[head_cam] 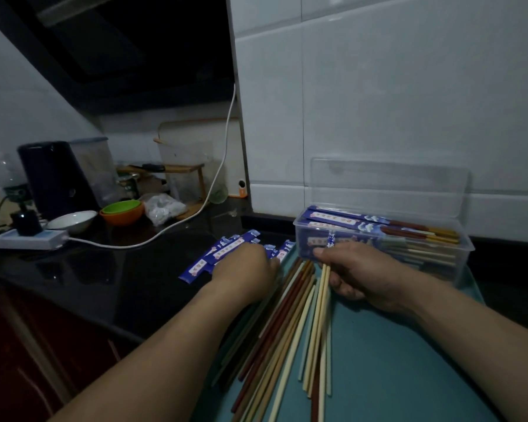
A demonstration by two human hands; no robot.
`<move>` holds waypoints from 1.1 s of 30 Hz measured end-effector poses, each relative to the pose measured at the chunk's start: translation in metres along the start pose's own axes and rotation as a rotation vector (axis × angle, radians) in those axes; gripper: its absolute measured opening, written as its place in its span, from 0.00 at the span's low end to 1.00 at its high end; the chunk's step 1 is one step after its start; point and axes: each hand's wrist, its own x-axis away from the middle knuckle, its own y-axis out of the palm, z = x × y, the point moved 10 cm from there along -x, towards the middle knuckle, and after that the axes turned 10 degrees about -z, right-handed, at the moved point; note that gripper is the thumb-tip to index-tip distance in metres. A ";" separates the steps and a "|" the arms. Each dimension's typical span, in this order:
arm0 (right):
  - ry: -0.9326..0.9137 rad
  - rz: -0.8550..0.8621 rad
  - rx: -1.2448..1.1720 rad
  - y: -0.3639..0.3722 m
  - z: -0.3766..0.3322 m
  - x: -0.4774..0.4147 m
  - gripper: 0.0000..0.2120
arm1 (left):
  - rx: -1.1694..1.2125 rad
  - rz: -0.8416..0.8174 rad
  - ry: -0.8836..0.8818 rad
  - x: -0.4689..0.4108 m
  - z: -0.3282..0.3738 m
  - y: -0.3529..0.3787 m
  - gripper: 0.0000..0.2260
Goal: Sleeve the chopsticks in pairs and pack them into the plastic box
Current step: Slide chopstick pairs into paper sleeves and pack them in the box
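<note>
While the right grip (pixel 360 275) pinches two pale chopsticks (pixel 324 295), the left grip (pixel 244 266), whose hold I cannot tell, may snag several overlapping sleeves (pixel 224 254).

On the black worktop (pixel 104 269), toward its far left edge, a white power strip (pixel 28 240) lies beside a white bowl (pixel 72 220), stacked green-and-orange bowls (pixel 122 213) and a dark appliance (pixel 55 178).

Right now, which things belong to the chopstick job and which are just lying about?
Job: loose chopsticks, blue sleeves under the left hand, pale chopsticks in the right hand, plastic box with sleeved pairs.
Lying about: stacked bowls, white dish, power strip, white cable, dark appliance.
</note>
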 end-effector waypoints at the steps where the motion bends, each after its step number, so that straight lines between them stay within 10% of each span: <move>1: 0.004 -0.001 0.004 0.001 0.000 0.000 0.14 | 0.011 -0.004 -0.003 -0.004 -0.001 0.000 0.13; 12: 0.011 0.017 0.024 -0.001 0.002 -0.001 0.13 | 0.303 -0.051 -0.070 -0.016 -0.005 -0.010 0.08; 20: 0.011 0.011 0.017 -0.002 0.001 -0.001 0.14 | 0.976 0.090 0.084 0.031 0.018 -0.022 0.05; 33: -0.260 0.382 -0.071 -0.042 -0.028 0.020 0.15 | 0.301 0.181 0.391 0.052 0.058 -0.002 0.04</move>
